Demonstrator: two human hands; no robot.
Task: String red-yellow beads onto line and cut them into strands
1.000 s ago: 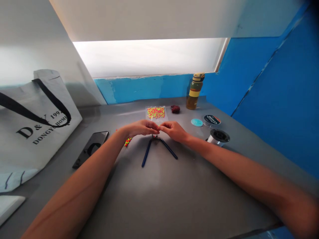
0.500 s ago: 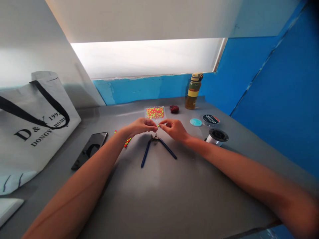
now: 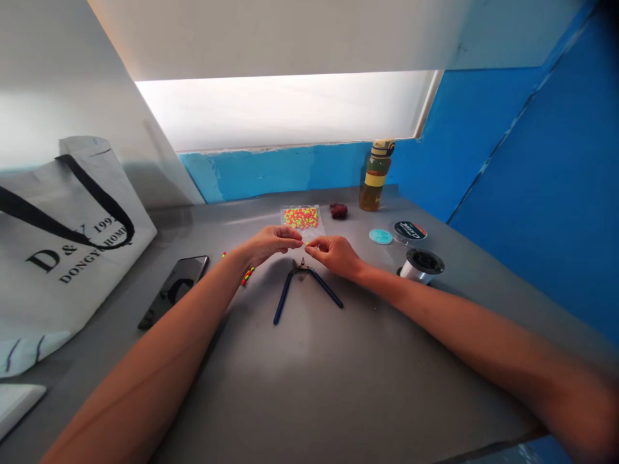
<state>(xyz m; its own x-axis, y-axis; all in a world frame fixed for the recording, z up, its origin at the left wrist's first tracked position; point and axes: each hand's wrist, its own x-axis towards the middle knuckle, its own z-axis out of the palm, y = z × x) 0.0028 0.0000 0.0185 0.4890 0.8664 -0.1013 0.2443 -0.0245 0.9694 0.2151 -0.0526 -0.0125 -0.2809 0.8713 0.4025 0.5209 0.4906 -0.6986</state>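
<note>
My left hand [image 3: 271, 243] and my right hand [image 3: 333, 253] meet fingertip to fingertip above the grey table [image 3: 309, 380], both pinched. Between the fingertips sits a tiny yellow and orange bead [image 3: 304, 243]; I cannot tell which hand grips it. Just below the hands lie blue-handled pliers [image 3: 304, 287] with the handles spread apart. Behind the hands lies a clear bag of orange and yellow beads [image 3: 302, 218]. A short string of beads [image 3: 247, 276] lies beside my left wrist.
A dark phone [image 3: 175, 290] lies left of my left forearm, and a white tote bag [image 3: 58, 245] stands at the far left. At the right are a spool of clear line [image 3: 422, 264], a black-labelled spool [image 3: 409, 231], a teal disc [image 3: 380, 236], a bottle [image 3: 376, 176] and a dark red lump [image 3: 338, 210].
Both hands have risen slightly off the pliers and stayed pinched together; a small bead now shows between the fingertips. The view shifted a little.
</note>
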